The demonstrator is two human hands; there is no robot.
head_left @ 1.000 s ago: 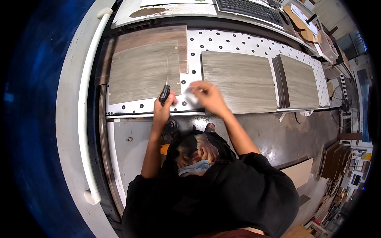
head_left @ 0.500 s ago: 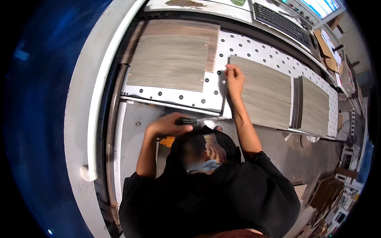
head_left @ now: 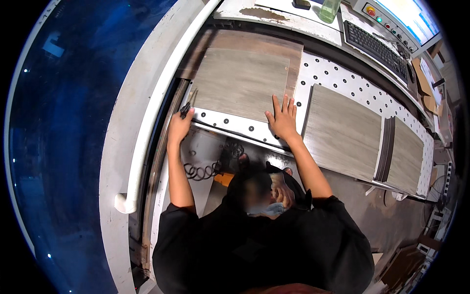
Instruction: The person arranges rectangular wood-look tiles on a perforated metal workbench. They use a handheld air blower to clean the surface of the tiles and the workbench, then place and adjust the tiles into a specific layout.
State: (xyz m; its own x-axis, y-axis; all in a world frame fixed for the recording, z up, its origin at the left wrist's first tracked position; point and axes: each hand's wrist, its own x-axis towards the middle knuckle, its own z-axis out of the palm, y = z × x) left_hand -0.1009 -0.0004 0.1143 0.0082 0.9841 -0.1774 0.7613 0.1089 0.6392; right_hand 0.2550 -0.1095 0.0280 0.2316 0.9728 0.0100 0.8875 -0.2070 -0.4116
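My left hand (head_left: 180,126) is closed round a black air blow gun (head_left: 185,110), its thin nozzle pointing over the near left corner of a grey-brown wood-grain panel (head_left: 240,81). With fingers spread, my right hand (head_left: 284,120) lies at the near right corner of that same panel. Beneath it, a browner board (head_left: 295,63) shows along the far and right sides. Right of my right hand is a second grey-brown panel (head_left: 345,130), followed by a stack of dark narrow strips (head_left: 385,149) and another similar panel (head_left: 407,154).
The panels lie on a white table (head_left: 251,129) dotted with black round pads. A black coiled hose (head_left: 200,171) hangs below its near edge. Along the left runs a white pipe (head_left: 152,105). A keyboard (head_left: 377,51), green bottle (head_left: 329,11) and monitor (head_left: 406,19) stand beyond.
My left hand has gone from in front of my body to the left panel's corner, carrying the blow gun. My right hand has left the second panel's edge and opened onto the left panel.
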